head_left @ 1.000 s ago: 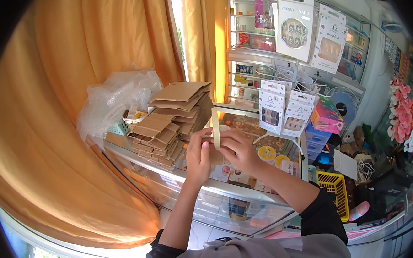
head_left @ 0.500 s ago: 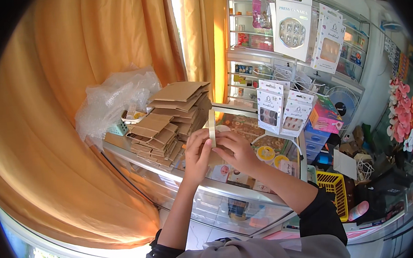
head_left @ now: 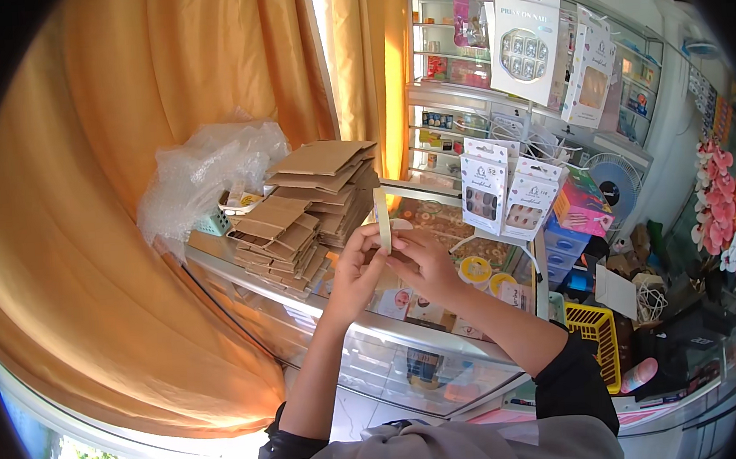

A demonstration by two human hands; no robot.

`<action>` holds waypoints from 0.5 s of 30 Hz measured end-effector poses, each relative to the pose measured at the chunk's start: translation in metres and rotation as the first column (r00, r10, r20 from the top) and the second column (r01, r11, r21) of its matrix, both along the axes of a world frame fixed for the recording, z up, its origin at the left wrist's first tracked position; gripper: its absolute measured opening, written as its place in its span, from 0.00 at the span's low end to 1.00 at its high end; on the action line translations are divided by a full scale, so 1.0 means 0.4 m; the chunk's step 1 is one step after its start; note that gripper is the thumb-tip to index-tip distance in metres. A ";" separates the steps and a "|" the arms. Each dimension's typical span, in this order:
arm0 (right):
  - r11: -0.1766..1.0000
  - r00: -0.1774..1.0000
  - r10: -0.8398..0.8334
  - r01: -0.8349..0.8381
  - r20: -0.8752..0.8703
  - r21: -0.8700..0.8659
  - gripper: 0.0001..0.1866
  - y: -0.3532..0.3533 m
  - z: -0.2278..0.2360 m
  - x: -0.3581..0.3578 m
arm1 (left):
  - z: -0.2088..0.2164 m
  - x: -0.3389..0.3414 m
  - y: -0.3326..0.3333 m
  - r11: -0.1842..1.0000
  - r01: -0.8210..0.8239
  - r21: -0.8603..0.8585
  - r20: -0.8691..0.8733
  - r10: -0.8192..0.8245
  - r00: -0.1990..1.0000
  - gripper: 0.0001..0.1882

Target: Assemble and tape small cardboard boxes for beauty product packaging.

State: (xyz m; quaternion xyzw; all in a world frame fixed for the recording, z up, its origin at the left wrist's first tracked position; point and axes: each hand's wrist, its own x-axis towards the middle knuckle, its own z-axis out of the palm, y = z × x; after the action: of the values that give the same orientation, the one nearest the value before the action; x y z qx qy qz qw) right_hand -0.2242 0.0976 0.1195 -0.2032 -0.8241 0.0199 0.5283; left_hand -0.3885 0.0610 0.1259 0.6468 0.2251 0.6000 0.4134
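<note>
Between my hands stands a narrow, cream-coloured roll of tape [head_left: 382, 216], upright and seen edge-on above the glass counter [head_left: 363, 336]. The fingers of my left hand [head_left: 359, 268] are closed on its left side. My right hand [head_left: 426, 261] pinches the lower part from the right, and both thumbs meet near its bottom edge. Left of my hands, folded brown cardboard boxes lie in two stacks: a lower one [head_left: 276, 227] in front and a taller one [head_left: 330, 168] behind.
Bubble wrap [head_left: 210, 168] lies at the counter's far left, against an orange curtain [head_left: 170, 81]. White nail packs [head_left: 482, 192] hang from a rack at the right. Two yellow-rimmed round containers [head_left: 475, 271] show beside my right forearm. A yellow basket [head_left: 593, 337] stands farther right.
The view has shifted slightly. The roll of tape sits a little lower relative to the counter and is tilted slightly, with both hands still on it.
</note>
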 end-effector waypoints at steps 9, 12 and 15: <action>0.999 0.998 0.001 0.002 0.064 -0.053 0.08 -0.001 0.017 0.011 | 0.012 0.011 0.000 0.998 -0.060 -0.030 -0.069 0.057 0.996 0.12; 0.999 0.998 0.014 -0.012 0.058 -0.030 0.07 -0.003 0.021 0.010 | 0.017 0.017 -0.001 0.996 -0.080 -0.029 -0.030 0.079 0.996 0.10; 0.999 0.998 0.024 -0.022 0.060 -0.034 0.06 -0.004 0.024 0.008 | 0.022 0.018 -0.001 0.994 -0.104 -0.031 -0.030 0.103 0.994 0.10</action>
State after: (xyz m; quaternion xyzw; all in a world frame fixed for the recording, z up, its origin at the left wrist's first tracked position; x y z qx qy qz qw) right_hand -0.2209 0.0958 0.1293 -0.2029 -0.8415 0.0334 0.4996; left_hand -0.3814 0.0606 0.1347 0.6359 0.2740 0.6075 0.3892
